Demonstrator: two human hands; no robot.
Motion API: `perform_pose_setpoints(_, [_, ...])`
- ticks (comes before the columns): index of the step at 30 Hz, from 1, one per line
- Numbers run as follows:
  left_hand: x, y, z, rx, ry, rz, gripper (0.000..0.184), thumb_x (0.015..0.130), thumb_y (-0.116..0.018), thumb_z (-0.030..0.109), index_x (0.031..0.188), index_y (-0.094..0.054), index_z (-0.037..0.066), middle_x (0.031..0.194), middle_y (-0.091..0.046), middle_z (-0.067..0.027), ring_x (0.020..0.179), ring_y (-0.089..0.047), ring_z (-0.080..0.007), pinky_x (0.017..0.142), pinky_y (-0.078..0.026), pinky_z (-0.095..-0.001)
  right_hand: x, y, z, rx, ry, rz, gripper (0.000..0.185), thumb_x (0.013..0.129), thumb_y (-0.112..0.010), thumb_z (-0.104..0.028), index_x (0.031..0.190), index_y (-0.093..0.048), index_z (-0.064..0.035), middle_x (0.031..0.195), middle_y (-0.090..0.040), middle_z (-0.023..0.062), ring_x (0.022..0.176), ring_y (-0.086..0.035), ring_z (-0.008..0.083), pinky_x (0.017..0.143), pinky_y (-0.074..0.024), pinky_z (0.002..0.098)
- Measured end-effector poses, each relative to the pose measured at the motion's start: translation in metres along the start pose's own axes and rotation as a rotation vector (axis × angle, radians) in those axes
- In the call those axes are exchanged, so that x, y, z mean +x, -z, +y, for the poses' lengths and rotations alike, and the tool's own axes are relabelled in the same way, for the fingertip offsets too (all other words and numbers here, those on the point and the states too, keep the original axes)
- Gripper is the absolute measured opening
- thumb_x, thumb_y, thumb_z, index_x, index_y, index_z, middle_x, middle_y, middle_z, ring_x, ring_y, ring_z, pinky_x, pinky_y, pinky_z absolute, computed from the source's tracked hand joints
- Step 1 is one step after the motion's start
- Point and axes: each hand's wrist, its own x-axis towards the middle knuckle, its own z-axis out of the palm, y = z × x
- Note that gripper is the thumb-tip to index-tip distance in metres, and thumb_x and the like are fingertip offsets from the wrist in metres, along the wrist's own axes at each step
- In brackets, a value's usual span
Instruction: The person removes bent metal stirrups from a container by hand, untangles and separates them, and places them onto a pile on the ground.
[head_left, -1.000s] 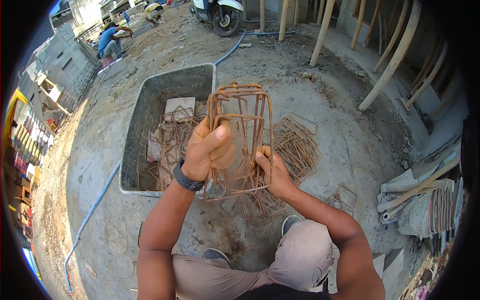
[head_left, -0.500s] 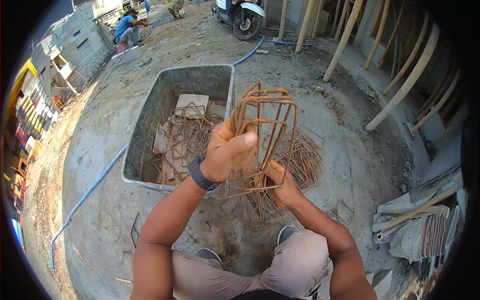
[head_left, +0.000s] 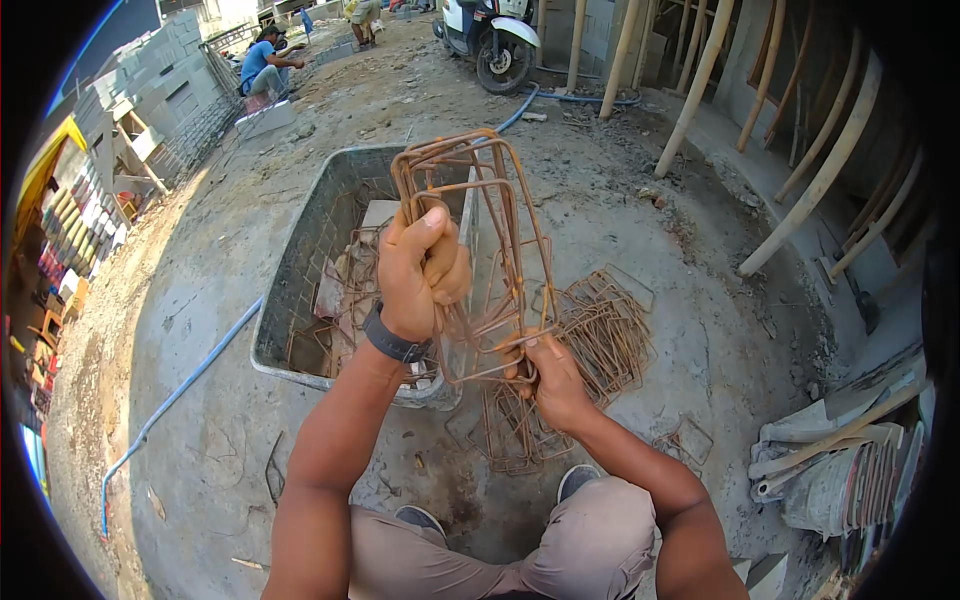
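Both my hands hold a bundle of rusty rebar stirrups (head_left: pixel 507 215), bent rectangular rods, up in front of me. My left hand (head_left: pixel 424 270), with a dark wristband, is closed around their left side near the top. Lower down, my right hand (head_left: pixel 552 378) grips the bottom right end of the bundle. Under and right of it lies a pile of more stirrups (head_left: pixel 605 335) on the concrete ground. Behind my left hand stands a grey rectangular tub (head_left: pixel 290 290) with more stirrups and flat pieces inside, partly hidden by the hand.
A blue hose (head_left: pixel 190 378) runs along the ground left of the tub. Stacked cement-caked pails (head_left: pixel 835 485) lie at right, below slanted wooden poles (head_left: pixel 805 215). A motorbike (head_left: pixel 500 55) and a crouching person (head_left: pixel 265 65) are farther back.
The stirrup bundle has shifted left and tilted, its top leaning leftward. My left hand has moved left with it, and my right hand slightly down and left.
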Motion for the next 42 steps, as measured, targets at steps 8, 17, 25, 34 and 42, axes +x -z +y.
perform_pose_setpoints(8, [0.019,0.029,-0.007,-0.144,-0.007,0.015,0.023,0.107,-0.045,0.028,0.094,-0.051,0.01,0.053,-0.032,0.0062,0.039,-0.03,-0.0056,0.034,-0.029,-0.0222,-0.001,-0.007,-0.001,0.073,0.02,-0.014,0.041,0.107,-0.042,-0.037,0.111,-0.061,-0.0014,0.076,-0.059,0.0032,0.056,-0.044,0.0068,0.047,-0.0347,0.0217])
perform_pose_setpoints(17, [0.023,0.031,-0.013,-0.227,-0.008,-0.017,0.023,0.107,-0.044,0.027,0.096,-0.051,0.008,0.053,-0.033,0.0057,0.038,-0.031,-0.0058,0.034,-0.03,-0.0222,-0.015,-0.008,-0.004,-0.043,0.106,-0.082,0.041,0.107,-0.045,-0.033,0.129,-0.056,-0.0001,0.084,-0.059,0.0008,0.056,-0.043,0.0051,0.049,-0.0358,0.0201])
perform_pose_setpoints(25, [0.034,0.026,0.013,-0.425,0.053,-0.074,0.022,0.107,-0.045,0.024,0.097,-0.05,0.005,0.055,-0.035,0.0045,0.04,-0.035,-0.0068,0.036,-0.034,-0.0237,-0.015,0.002,-0.02,-0.042,0.09,-0.243,0.046,0.103,-0.052,-0.027,0.14,-0.053,-0.001,0.085,-0.056,-0.0035,0.072,-0.047,0.0053,0.067,-0.0418,0.0238])
perform_pose_setpoints(34, [0.045,0.065,-0.007,-0.378,-0.08,0.155,0.025,0.105,-0.05,0.026,0.088,-0.055,0.007,0.054,-0.035,0.0047,0.041,-0.035,-0.0071,0.037,-0.034,-0.0238,-0.018,-0.007,-0.008,-0.14,0.058,-0.258,0.047,0.098,-0.057,-0.023,0.139,-0.056,-0.0001,0.089,-0.065,0.0012,0.081,-0.058,0.0084,0.078,-0.0492,0.0269])
perform_pose_setpoints(42, [0.038,0.048,0.0,-0.322,-0.096,-0.018,0.025,0.106,-0.047,0.028,0.095,-0.055,0.007,0.055,-0.035,0.0051,0.04,-0.034,-0.0065,0.037,-0.035,-0.0237,-0.016,-0.006,0.008,-0.389,0.147,-0.169,0.044,0.097,-0.058,-0.019,0.136,-0.058,0.0018,0.087,-0.066,-0.0001,0.071,-0.054,0.007,0.066,-0.048,0.0274])
